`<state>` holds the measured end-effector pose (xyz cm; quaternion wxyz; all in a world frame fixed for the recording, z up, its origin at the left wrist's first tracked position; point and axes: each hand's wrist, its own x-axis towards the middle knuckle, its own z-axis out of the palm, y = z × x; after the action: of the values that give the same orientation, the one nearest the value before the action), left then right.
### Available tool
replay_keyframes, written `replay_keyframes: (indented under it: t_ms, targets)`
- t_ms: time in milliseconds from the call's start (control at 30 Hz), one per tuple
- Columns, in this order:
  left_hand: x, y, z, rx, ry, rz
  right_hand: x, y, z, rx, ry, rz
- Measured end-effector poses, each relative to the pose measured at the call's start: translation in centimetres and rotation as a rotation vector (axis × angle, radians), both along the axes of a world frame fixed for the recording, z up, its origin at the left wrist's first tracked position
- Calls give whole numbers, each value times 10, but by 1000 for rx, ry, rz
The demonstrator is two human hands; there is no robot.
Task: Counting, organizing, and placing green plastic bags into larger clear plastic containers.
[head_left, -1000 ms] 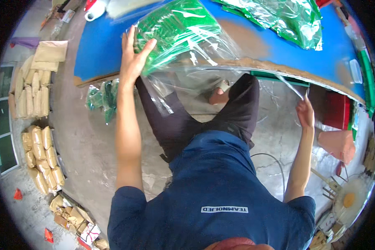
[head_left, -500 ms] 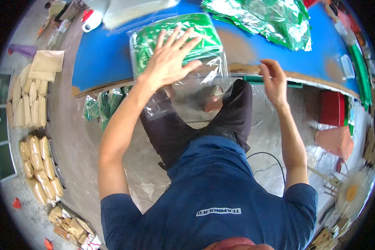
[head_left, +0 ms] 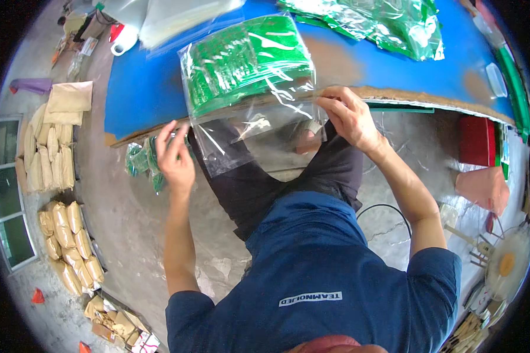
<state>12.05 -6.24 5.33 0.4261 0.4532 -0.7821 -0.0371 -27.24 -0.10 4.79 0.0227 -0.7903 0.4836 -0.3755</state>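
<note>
A clear plastic bag [head_left: 221,148] with a stack of flat green packets [head_left: 250,62] inside lies across the front edge of the blue table. Its unfilled end hangs over the edge above my knees. My right hand [head_left: 352,120] is closed in a pinch at the bag's right edge. Beside the left edge of the hanging end is my left hand [head_left: 176,159], its fingers bent and apart. Whether its fingertips touch the plastic I cannot tell.
Shiny green packaging [head_left: 388,26] lies at the back right of the blue table [head_left: 141,97], and a pile of clear bags [head_left: 179,23] at the back left. Green plastic [head_left: 138,159] hangs below the left edge. A red box [head_left: 476,140] and a fan [head_left: 505,265] stand at right.
My left hand has left the top of the green stack and come down to the bag's left side. My right hand has moved left and pinched the bag's right edge.
</note>
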Motion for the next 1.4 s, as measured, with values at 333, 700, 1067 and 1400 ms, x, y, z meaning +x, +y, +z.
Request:
replay_keyframes:
  t_ms: [333, 700, 1067, 1400]
  targets:
    - [-8, 8, -5, -184, -148, -165, -3, -2, 7, -52, -27, -4]
    - [-15, -155, 159, 58, 550, -192, -30, -157, 165, -101, -409, -47]
    - [4, -138, 133, 484, 561, -314, -31, -143, 140, 144, -548, 69]
    - [-8, -129, 116, 335, 596, -348, -18, -140, 131, 185, -638, 172]
